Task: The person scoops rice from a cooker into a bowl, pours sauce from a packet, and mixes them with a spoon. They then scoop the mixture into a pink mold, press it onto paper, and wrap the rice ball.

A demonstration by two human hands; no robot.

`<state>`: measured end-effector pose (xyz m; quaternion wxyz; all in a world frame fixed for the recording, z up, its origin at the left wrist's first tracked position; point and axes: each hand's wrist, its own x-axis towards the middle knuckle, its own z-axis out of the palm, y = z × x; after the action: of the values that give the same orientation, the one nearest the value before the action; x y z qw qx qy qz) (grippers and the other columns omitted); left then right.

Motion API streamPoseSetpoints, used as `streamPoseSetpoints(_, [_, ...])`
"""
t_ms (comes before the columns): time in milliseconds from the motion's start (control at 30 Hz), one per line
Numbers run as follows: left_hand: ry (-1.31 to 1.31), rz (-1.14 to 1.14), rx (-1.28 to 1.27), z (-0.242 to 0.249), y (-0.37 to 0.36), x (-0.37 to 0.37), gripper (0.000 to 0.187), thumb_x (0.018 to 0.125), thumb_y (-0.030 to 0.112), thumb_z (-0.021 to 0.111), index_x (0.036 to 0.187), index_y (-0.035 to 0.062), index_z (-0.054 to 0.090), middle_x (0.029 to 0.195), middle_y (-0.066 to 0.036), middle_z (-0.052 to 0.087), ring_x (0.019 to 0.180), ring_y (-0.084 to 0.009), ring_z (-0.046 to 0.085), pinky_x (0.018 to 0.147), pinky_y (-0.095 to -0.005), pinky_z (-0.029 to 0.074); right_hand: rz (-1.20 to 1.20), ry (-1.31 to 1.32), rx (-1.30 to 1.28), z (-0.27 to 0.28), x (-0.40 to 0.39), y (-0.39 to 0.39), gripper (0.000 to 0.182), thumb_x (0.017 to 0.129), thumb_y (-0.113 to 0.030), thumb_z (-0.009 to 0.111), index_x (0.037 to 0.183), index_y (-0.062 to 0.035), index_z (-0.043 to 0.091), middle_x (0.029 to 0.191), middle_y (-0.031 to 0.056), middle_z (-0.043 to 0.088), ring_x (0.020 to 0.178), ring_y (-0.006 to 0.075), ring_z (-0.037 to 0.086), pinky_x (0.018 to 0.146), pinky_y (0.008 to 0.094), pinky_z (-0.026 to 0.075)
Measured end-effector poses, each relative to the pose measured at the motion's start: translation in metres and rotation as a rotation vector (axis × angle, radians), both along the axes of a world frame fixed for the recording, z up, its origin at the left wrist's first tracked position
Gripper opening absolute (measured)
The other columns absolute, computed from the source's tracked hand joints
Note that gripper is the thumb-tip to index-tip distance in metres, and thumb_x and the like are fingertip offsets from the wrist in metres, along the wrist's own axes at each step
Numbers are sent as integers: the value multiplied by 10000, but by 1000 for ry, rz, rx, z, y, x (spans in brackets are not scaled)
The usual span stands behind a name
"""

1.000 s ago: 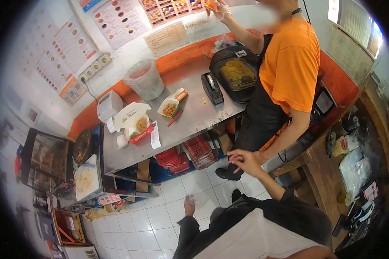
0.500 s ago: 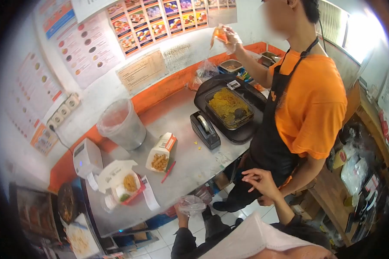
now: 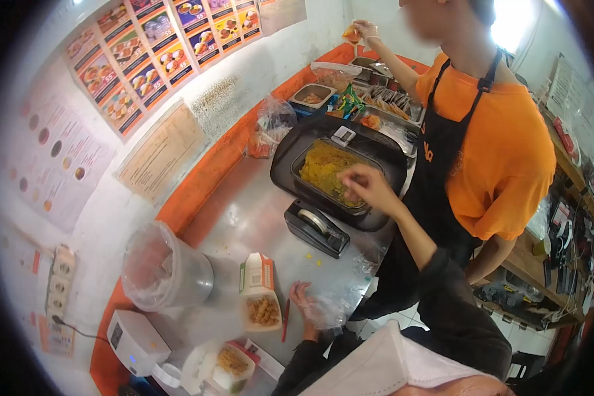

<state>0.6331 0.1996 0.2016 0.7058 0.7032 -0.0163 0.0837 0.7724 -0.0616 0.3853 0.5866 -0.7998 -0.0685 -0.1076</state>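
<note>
My right hand (image 3: 374,189), its fingers bent and apart with nothing visible in them, reaches over the near side of a black rectangular tray (image 3: 303,187) of crumbly yellow food (image 3: 327,162). Low over the metal counter's front edge, my left hand (image 3: 302,298) holds a crumpled clear plastic bag (image 3: 330,311). Just left of it stands an opened paper box (image 3: 257,280) with brown fried food in its lower part. A red stick-like item (image 3: 286,320) lies between box and hand. A black tape dispenser (image 3: 317,229) sits in front of the tray.
A co-worker in orange shirt and black apron (image 3: 452,178) stands at right, raising an orange packet (image 3: 352,34). A translucent bucket (image 3: 165,264), white printer (image 3: 135,343) and second food box (image 3: 228,369) are at left. Metal food pans (image 3: 313,97) line the back.
My right hand has moved up and forward from beside the co-worker to over the tray. My left hand has risen to the counter edge with the plastic. The view has shifted rightward.
</note>
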Motion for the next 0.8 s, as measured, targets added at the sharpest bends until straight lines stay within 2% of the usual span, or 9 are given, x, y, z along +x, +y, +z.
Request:
streamPoseSetpoints(100, [-67,-28,179,-53,4,10,406,844,329,494,1117,29,511,1276,-173,265,1174,-325,340,950,-431,336,23,-96,-152,-2,83,-2,202,896,-107,507,1057,-3,572,782,63,612,633,99,599,549,243,505])
streamPoseSetpoints(200, [-177,-2,388,-50,6,11,507,883,473,420,1136,42,508,1278,-194,286,1212,-359,276,991,-465,270,71,121,-228,2,154,-2,234,894,-83,487,1110,-17,548,798,87,621,618,128,614,538,273,520])
streamPoseSetpoints(300, [-174,-23,488,-48,7,11,555,890,552,352,1115,82,542,1297,-184,305,1218,-380,275,991,-483,256,57,451,62,-12,217,6,318,883,-53,472,1200,-57,500,803,111,623,616,164,624,528,309,534])
streamPoseSetpoints(433, [-188,-10,539,-56,9,13,547,890,558,341,1104,103,558,1296,-166,333,1218,-366,290,991,-478,253,-135,350,-266,-27,267,24,478,845,0,472,1308,-103,416,809,133,620,637,218,635,518,350,555])
streamPoseSetpoints(500, [-199,-1,556,-59,9,11,544,890,561,336,1098,114,566,1295,-157,347,1217,-359,297,991,-475,252,-212,449,-247,-25,278,39,532,679,16,570,1203,-69,531,1126,203,579,965,318,610,812,394,503])
streamPoseSetpoints(533, [-201,4,564,-61,9,10,543,890,563,333,1095,119,570,1295,-153,354,1217,-356,301,991,-474,251,-191,314,-349,-48,300,40,556,780,19,466,1314,-132,429,900,160,632,721,276,643,600,425,547])
streamPoseSetpoints(567, [-200,10,573,-64,7,9,542,890,564,331,1092,125,574,1294,-148,361,1217,-352,304,991,-473,251,-158,314,-351,-51,307,47,556,780,19,466,1314,-132,429,900,160,632,721,276,643,600,425,547])
streamPoseSetpoints(633, [-197,18,589,-67,5,9,540,890,567,326,1086,135,582,1293,-139,374,1216,-346,312,992,-470,250,-232,-14,-814,-54,317,64,534,780,-29,463,1298,-157,456,947,192,630,852,353,619,737,485,504])
streamPoseSetpoints(800, [-218,109,669,-85,-1,9,548,888,590,298,1061,177,614,1290,-94,431,1211,-309,348,994,-458,245,-43,121,-970,-58,329,105,490,785,-91,468,1268,-175,489,1197,211,508,1079,382,507,897,504,401])
